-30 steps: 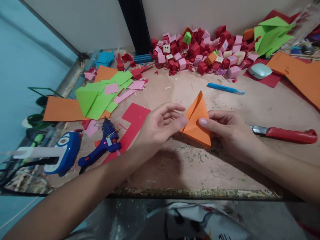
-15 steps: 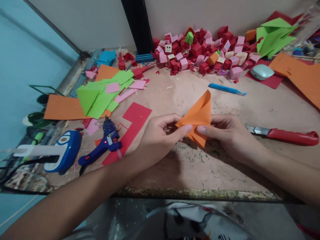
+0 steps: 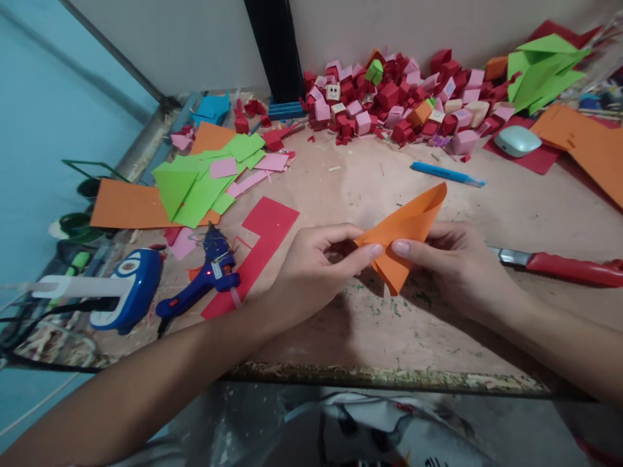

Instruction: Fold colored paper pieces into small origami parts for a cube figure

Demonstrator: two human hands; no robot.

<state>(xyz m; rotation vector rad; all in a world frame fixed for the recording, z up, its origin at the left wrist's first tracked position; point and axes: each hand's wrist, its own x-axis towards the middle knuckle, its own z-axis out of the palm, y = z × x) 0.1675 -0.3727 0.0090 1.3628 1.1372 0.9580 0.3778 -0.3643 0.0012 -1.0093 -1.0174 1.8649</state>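
A folded piece of orange paper (image 3: 406,227) is held above the middle of the table, its upper corner pointing up and to the right. My left hand (image 3: 328,259) pinches its left corner, thumb on top. My right hand (image 3: 450,259) grips it from the right, the thumb pressed on the paper close to the left thumb and the other fingers behind it. To the right of my right hand lies a utility knife with a red handle (image 3: 569,267). Beyond the paper is a blue pen-like tool (image 3: 445,174).
On the left are a blue glue gun (image 3: 217,269), a blue-and-white device (image 3: 134,288), red paper (image 3: 267,227) and green paper pieces (image 3: 195,185). Many small red and pink paper cubes (image 3: 389,97) are heaped at the back, beside a pale rounded case (image 3: 517,141). Orange sheets (image 3: 584,146) lie far right.
The orange paper has tilted: its upper corner has swung to the right and its lower tip slightly left. Both hands still grip it. The whole view has shifted a little.
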